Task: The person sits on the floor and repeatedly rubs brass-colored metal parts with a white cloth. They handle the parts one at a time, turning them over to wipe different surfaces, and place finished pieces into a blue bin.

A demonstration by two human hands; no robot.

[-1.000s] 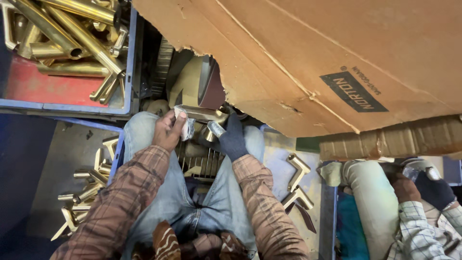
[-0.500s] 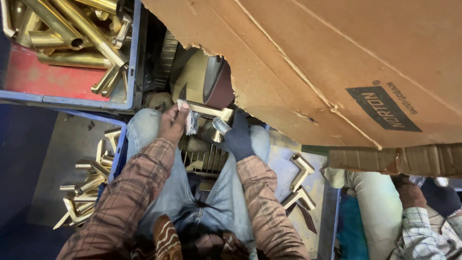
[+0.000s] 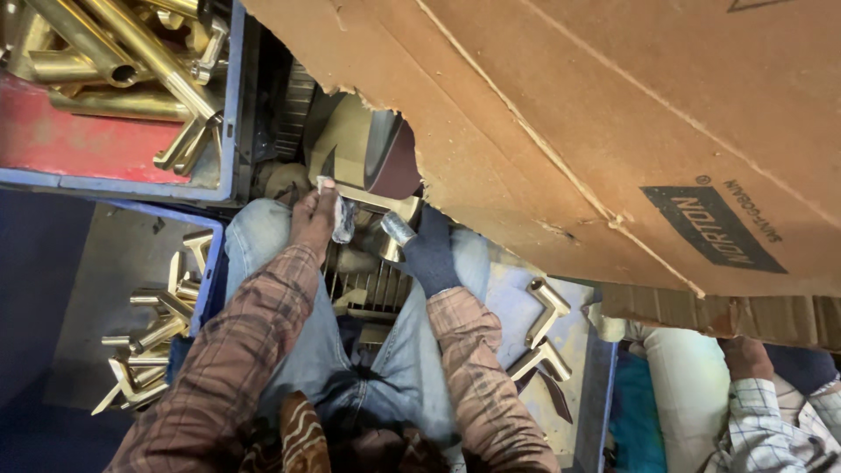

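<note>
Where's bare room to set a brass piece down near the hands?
Free: the grey floor of the right tray between the knee and the two brass elbows, and the left tray's upper floor above its brass pile. Crowded: the top bin, and around the left hand and gloved right hand at the wheel.
</note>
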